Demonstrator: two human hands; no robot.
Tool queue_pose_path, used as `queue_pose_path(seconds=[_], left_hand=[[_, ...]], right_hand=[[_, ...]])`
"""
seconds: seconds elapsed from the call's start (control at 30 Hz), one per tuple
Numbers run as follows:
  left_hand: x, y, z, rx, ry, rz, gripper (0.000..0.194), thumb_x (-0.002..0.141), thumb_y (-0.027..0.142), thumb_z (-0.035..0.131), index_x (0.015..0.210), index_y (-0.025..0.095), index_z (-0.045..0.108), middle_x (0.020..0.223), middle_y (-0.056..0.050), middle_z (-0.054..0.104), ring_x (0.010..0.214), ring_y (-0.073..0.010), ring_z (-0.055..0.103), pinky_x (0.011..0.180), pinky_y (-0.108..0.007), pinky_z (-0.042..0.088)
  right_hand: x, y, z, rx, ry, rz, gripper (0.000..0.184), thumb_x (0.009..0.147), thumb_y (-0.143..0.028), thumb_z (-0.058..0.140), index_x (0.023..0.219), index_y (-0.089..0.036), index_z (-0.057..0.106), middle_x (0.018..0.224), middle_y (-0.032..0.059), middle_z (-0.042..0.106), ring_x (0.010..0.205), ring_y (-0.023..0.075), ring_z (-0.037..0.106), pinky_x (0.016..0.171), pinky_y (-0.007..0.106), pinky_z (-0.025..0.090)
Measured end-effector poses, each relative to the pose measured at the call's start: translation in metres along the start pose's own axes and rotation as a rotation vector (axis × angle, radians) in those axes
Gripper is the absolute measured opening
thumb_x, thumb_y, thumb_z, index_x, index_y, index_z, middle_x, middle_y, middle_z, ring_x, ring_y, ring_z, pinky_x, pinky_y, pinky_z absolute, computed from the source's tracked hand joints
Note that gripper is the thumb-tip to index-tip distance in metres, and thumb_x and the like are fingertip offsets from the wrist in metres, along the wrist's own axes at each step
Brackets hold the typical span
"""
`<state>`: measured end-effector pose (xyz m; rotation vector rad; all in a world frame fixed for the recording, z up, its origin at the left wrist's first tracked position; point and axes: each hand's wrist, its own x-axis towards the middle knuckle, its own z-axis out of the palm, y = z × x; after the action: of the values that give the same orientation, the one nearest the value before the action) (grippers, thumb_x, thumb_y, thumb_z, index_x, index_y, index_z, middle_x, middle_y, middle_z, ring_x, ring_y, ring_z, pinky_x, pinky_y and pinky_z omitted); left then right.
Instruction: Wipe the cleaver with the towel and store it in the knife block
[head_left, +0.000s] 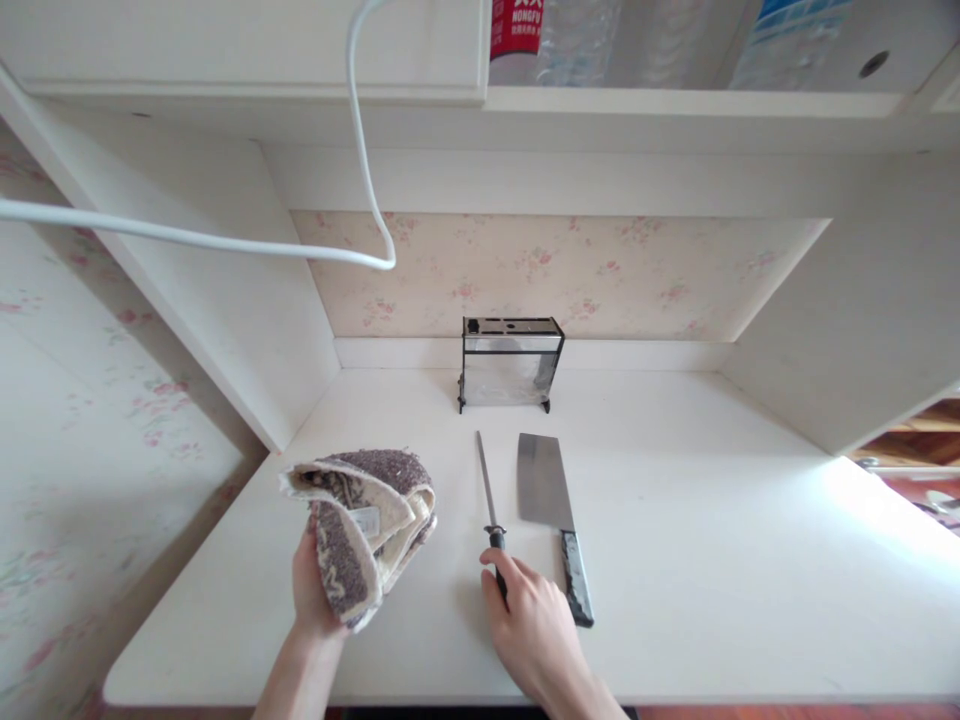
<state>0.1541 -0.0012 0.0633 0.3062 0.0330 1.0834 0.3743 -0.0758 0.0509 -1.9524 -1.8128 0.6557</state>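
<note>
A folded towel (pixel 367 530), grey-brown and cream with a small white label, is gripped in my left hand (pixel 309 585) above the desk's left part. The fingers behind the cloth are mostly hidden. Near the middle, my right hand (pixel 532 620) has its fingers around the black handle of a honing steel (pixel 487 485), whose thin rod points away toward the back. Just right of it lies a cleaver (pixel 544 482), flat, with its broad blade away from me and its dark marbled handle toward me. My right hand is close beside that handle.
Behind the tools a knife block (pixel 514 375) with clear sides and a black frame stands near the back wall. The white desk (pixel 712 560) has side panels and an overhead shelf (pixel 675 102) with bottles. A white cable (pixel 225 242) hangs across the upper left.
</note>
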Motion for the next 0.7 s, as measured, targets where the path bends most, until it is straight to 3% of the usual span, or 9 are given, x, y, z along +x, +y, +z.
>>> queue_pose_path(seconds=[0.1,0.27,0.7], left_hand=[[0.000,-0.003,-0.003,-0.014,-0.035,-0.029,0.054,0.090,0.051,0.045,0.139,0.029,0.050,0.134,-0.008,0.061,0.134,-0.0289,0.044,0.114,-0.050,0.029],[0.001,-0.011,-0.009,-0.017,-0.099,-0.073,0.053,0.091,0.048,0.043,0.134,0.021,0.056,0.132,-0.012,0.061,0.133,-0.0324,0.045,0.114,-0.055,0.027],[0.001,-0.015,-0.003,0.060,0.057,-0.043,0.060,0.090,0.048,0.048,0.144,0.025,0.043,0.133,-0.013,0.060,0.132,-0.0326,0.046,0.112,-0.057,0.029]], right_hand=[[0.001,-0.002,0.003,-0.070,-0.028,-0.046,0.031,0.096,-0.035,0.039,0.113,-0.028,0.063,0.097,0.0034,0.073,0.085,0.0239,0.071,0.067,0.027,0.040],[0.001,-0.007,0.005,-0.098,-0.048,-0.079,0.032,0.094,-0.038,0.042,0.117,-0.029,0.063,0.099,0.0044,0.073,0.084,0.0243,0.071,0.067,0.028,0.042],[0.000,-0.006,0.007,-0.112,-0.040,-0.078,0.034,0.095,-0.042,0.041,0.119,-0.029,0.062,0.100,0.0035,0.072,0.082,0.0248,0.071,0.066,0.028,0.041]])
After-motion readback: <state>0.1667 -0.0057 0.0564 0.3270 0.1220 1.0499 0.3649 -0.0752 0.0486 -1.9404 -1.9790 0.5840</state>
